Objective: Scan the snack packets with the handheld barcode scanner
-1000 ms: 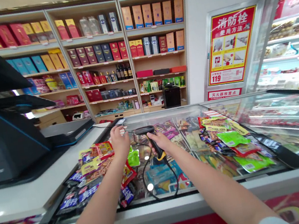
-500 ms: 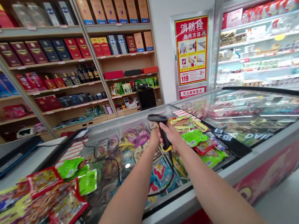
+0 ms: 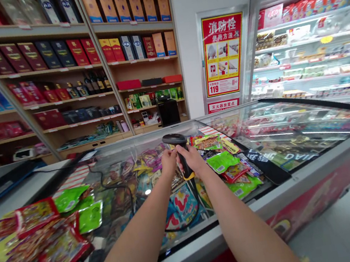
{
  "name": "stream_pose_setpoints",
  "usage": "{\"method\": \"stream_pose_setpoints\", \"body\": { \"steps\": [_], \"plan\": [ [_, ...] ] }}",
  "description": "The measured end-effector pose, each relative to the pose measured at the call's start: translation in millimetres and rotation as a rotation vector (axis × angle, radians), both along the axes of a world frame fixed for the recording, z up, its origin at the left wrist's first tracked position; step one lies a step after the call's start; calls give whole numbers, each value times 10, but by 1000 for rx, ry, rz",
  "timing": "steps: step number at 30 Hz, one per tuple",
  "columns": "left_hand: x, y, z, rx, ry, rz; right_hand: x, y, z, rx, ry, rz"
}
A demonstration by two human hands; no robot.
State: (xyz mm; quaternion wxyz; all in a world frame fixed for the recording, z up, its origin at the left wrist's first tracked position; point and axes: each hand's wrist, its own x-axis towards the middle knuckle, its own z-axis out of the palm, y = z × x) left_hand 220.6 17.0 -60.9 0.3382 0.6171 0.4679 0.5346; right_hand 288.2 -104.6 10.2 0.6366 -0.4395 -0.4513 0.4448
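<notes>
Right hand (image 3: 193, 160) has its fingers wrapped round a barcode scanner (image 3: 173, 139), held over a glass-top freezer (image 3: 292, 117). Left hand (image 3: 169, 161) is just beside it, fingers curled; contact with the scanner is hard to tell. Snack packets (image 3: 90, 217) lie at the freezer's left end.

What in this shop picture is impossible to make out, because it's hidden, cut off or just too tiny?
The barcode scanner's scanning window: the head view shows it turned away, and the right hand covers much of the grip.
Snack packets at lower left: cut off by the head view's bottom and left edges.
Boxes on the wooden shelves: their small print is too small to read.
Packets under the glass freezer lid: reflections blur them.
</notes>
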Motion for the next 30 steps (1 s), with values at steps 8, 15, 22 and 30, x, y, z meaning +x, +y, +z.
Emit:
{"method": "stream_pose_setpoints", "body": {
  "steps": [8, 15, 22, 30],
  "plan": [
    [-699, 131, 338, -13, 14, 486, 45, -68, -9, -235, -55, 80],
    [-698, -3, 415, -46, 72, 526, 13, -75, -39, -285, -119, 92],
    [-677, -23, 415, -86, 59, 520, -18, -89, -39, -303, -146, 93],
    [-673, -20, 430, -80, 16, 524, -35, -72, -76, -297, -131, 73]
  ]
}}
